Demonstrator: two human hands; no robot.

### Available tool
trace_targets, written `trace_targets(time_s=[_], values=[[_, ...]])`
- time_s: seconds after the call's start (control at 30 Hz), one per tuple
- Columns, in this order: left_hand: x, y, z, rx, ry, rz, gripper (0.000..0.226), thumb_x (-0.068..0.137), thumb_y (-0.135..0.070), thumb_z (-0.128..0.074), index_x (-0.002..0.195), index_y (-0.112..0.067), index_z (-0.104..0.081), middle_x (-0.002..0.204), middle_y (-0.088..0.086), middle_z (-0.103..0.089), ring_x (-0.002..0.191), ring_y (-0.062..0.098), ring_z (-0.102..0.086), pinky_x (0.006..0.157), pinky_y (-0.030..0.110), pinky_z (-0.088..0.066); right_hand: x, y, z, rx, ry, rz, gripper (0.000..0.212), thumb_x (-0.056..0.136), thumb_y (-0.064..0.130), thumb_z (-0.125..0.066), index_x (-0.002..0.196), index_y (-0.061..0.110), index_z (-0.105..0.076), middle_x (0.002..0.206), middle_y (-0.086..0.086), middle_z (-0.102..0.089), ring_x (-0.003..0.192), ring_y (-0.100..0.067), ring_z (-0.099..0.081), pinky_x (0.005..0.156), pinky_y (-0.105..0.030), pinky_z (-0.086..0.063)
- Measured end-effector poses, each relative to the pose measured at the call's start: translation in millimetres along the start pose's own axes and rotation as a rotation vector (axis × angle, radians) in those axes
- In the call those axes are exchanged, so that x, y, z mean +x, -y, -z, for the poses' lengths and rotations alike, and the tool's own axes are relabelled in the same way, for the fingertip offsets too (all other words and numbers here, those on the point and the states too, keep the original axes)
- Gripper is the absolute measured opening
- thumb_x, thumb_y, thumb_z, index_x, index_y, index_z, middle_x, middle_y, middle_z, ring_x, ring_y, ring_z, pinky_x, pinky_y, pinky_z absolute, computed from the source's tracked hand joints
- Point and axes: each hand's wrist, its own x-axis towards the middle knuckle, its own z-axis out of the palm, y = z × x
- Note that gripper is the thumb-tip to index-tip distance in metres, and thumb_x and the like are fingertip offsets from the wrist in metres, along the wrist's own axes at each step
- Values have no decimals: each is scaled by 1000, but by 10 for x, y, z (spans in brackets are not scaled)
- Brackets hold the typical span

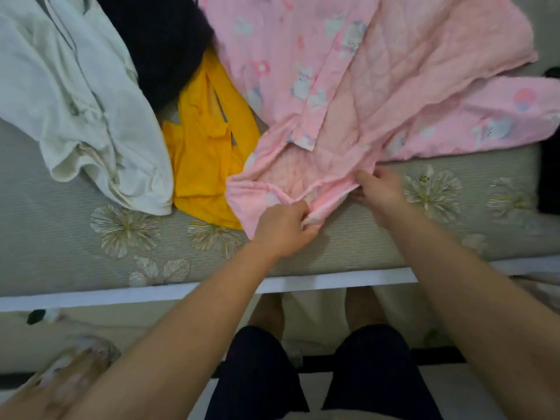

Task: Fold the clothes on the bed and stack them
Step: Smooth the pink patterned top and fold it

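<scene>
A large pink garment (pixel 378 86) with a bunny and flower print lies spread over the bed, partly inside out. My left hand (pixel 283 230) pinches its near edge close to the bed's front. About a hand's width to the right, my right hand (pixel 378 189) grips the same bunched pink edge. A yellow garment (pixel 206 153) lies crumpled to the left, partly under the pink one. A white garment (pixel 81 110) sits further left, and a dark navy garment (pixel 160 40) lies at the back.
The bed (pixel 75 237) has a grey-green cover with pale flower patterns, bare along the front. Its white frame edge (pixel 121 295) runs across below my hands. My legs stand against it. A dark object (pixel 550 177) sits at the right edge.
</scene>
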Motion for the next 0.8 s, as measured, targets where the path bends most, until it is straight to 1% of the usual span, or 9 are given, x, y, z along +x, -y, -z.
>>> trace_targets(time_s=[0.1, 0.13, 0.2, 0.3, 0.43, 0.53, 0.63, 0.7, 0.8], values=[[-56, -355, -245, -16, 305, -121, 31, 90, -50, -62, 94, -19, -66, 92, 1, -70, 89, 25, -64, 66, 30, -40, -112, -329, 527, -226, -132, 37, 14, 93, 16, -65, 105, 9, -69, 88, -9, -69, 60, -6, -64, 50, -16, -51], [-28, -433, -276, -5, 286, -105, 36, 91, -55, -59, 96, -20, -68, 95, 0, -71, 90, 23, -63, 67, 30, -39, -145, -413, 649, -317, -159, 59, 19, 92, 15, -65, 109, 8, -70, 95, -9, -70, 69, -9, -67, 60, -19, -54], [68, -548, -246, 0, 70, -37, 38, 93, -56, -53, 98, -21, -68, 95, 0, -71, 90, 23, -64, 65, 31, -38, -199, -522, 812, -422, -164, 72, 27, 89, 15, -66, 115, 7, -69, 109, -11, -71, 96, -22, -67, 86, -33, -56], [329, -556, -47, 114, -291, 1, 42, 91, -44, -59, 123, -18, -58, 115, 10, -63, 106, 32, -58, 74, 38, -48, -245, -458, 830, -279, -275, 96, 35, 93, 22, -58, 124, 8, -61, 122, -12, -66, 114, -28, -61, 99, -42, -48], [684, -454, 155, 247, -210, 72, 82, 86, -37, -69, 154, -24, -26, 157, 23, -18, 135, 43, -32, 101, 47, -41, -307, -139, 601, 41, -443, 266, 56, 99, 52, -40, 145, 20, -45, 137, -1, -47, 122, -12, -47, 104, -28, -35], [741, -379, 111, 314, -126, 96, 58, 93, -34, -61, 146, -19, -41, 147, 22, -34, 127, 42, -38, 99, 45, -41, -369, -64, 457, -207, -317, 465, 71, 97, 47, -54, 157, 21, -26, 151, -11, -31, 136, -20, -36, 106, -25, -30], [606, -288, 69, 407, -59, 141, 45, 95, -40, -54, 128, -11, -55, 122, 21, -55, 113, 40, -52, 86, 43, -46, -317, -100, 454, -909, -30, 619, 75, 89, 21, -61, 156, 25, -28, 146, -16, -34, 125, -36, -46, 92, -38, -44], [472, -199, 46, 450, 23, 196, 43, 97, -45, -46, 117, -10, -61, 115, 20, -63, 106, 39, -59, 82, 40, -48, -342, -156, 464, -1198, 219, 517, 68, 92, 37, -58, 154, 33, -32, 147, -15, -35, 122, -37, -51, 93, -42, -47], [295, -76, 77, 517, 141, 275, 51, 100, -51, -34, 105, -12, -67, 106, 15, -67, 98, 36, -63, 74, 36, -45, -444, -184, 464, -1222, 337, 405, 77, 77, 92, -35, 129, 41, -60, 134, -6, -58, 120, -29, -58, 92, -40, -49]])
